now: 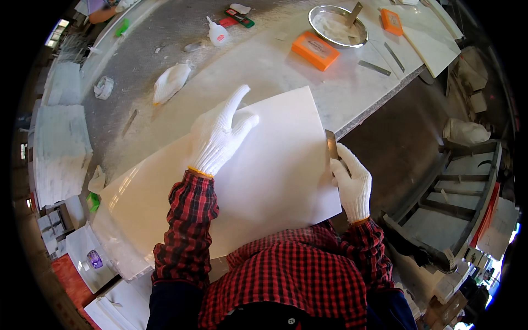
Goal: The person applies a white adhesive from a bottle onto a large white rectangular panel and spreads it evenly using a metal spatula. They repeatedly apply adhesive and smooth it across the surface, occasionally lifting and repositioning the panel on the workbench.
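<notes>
A large glossy white panel (286, 165) lies slantwise on the table in front of me, its right edge reaching past the table's edge. My left hand (223, 132), in a white knit glove, rests on the panel with the thumb stretched apart from the fingers and nothing in it. At the panel's right edge my right hand (353, 184), gloved the same way, grips a thin flat metal scraper blade (331, 145). The blade stands upright against or right beside that edge; exact contact cannot be made out. Part of the right fingers is hidden behind the blade and glove.
On the stone table (258, 69) stand a steel bowl (315, 28) of white paste with a scraper, orange boxes (315, 50), metal strips (374, 68) and a white squeeze bottle (217, 32). A white cloth bundle (171, 83) lies farther left. A metal frame (454, 198) stands right.
</notes>
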`<move>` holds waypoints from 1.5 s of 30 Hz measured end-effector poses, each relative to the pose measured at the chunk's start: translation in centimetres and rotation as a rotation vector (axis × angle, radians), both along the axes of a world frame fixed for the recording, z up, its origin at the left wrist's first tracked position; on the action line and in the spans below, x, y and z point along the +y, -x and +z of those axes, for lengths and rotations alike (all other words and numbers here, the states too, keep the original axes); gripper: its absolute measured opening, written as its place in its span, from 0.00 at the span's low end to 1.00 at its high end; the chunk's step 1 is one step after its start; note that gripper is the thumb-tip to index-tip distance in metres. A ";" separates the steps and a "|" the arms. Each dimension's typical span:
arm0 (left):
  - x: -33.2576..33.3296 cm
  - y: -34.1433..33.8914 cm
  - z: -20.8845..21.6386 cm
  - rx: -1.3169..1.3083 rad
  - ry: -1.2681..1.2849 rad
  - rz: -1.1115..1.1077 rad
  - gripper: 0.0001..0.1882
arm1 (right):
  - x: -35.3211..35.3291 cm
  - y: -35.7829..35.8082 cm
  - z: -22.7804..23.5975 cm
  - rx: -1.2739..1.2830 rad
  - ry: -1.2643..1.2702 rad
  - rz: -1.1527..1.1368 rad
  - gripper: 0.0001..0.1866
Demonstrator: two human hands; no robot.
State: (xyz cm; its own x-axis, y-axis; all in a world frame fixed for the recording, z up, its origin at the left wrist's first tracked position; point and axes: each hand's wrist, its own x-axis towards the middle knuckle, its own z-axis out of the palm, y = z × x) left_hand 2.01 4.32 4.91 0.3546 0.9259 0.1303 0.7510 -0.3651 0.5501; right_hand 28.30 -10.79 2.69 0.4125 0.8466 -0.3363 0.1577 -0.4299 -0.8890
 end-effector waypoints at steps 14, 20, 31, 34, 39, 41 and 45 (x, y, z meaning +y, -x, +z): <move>0.2 0.2 -0.4 0.076 0.030 -0.014 0.31 | 2.9 2.7 0.6 -0.676 -0.078 0.344 0.24; 0.4 0.3 -2.0 0.016 -0.066 -0.029 0.28 | 3.3 3.8 0.5 -0.823 0.015 0.462 0.26; 0.1 0.0 -1.1 0.021 -0.055 -0.031 0.24 | 2.4 -2.7 1.3 0.128 -0.048 0.253 0.24; -0.2 -0.3 -0.6 0.021 0.000 -0.015 0.24 | 3.6 -5.1 2.8 0.091 -0.027 0.108 0.24; -0.2 -0.3 -1.3 -0.047 -0.051 0.005 0.20 | 6.9 -8.1 2.5 -0.038 -0.068 0.143 0.25; -0.1 -0.5 -1.0 -0.008 -0.079 0.010 0.19 | 8.7 -9.1 2.7 -0.136 -0.110 0.180 0.23; -0.1 -1.0 -0.3 0.053 -0.102 0.040 0.17 | 13.3 -10.7 4.8 -0.507 -0.227 0.298 0.20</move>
State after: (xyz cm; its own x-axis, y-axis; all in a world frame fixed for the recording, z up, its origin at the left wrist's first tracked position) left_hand 3.03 4.21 4.58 0.3268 0.9222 0.2067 0.7929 -0.3865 0.4711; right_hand 38.97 2.46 7.52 0.2085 0.9772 0.0405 0.6674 -0.1119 -0.7362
